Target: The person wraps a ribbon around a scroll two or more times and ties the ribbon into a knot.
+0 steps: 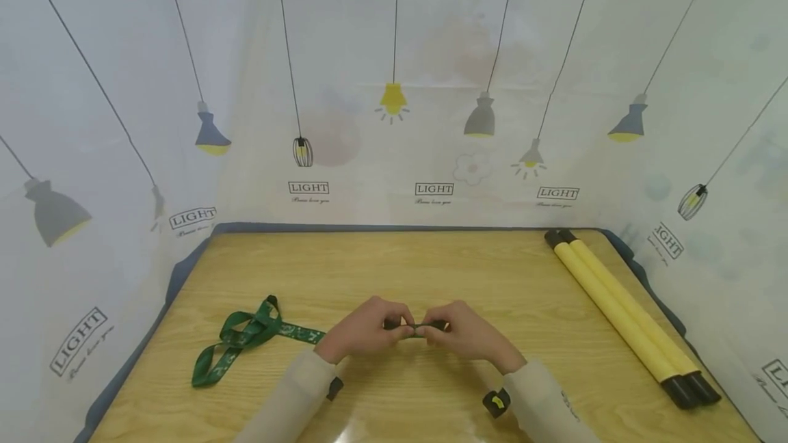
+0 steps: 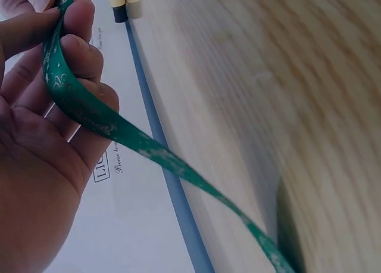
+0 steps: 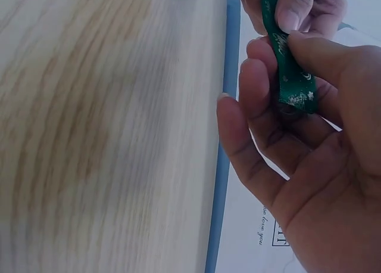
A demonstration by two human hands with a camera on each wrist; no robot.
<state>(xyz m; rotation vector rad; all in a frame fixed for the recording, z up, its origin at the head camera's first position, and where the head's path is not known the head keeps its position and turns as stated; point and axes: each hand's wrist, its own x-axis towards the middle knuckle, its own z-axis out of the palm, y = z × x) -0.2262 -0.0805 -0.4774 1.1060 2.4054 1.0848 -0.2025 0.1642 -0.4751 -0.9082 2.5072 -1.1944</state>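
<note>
A green ribbon (image 1: 301,333) with white print is stretched between two hands above the table's middle. My left hand (image 1: 372,327) pinches it between thumb and forefinger, while its long part (image 2: 143,143) runs across the fingers and down toward the tabletop. Close beside it, my right hand (image 1: 464,330) pinches the ribbon near one end; that short end (image 3: 296,91) hangs over the curled fingers. The thumbs almost meet, with a small stretch of ribbon showing between them. To the left, the remaining ribbon lies in loose loops on the wood.
The wooden table (image 1: 418,265) has a dark blue strip (image 1: 394,227) along its back edge. Two yellow rods (image 1: 606,306) with black ends lie side by side at the right. White sheets (image 1: 369,19) printed with hanging lamps stand around the table.
</note>
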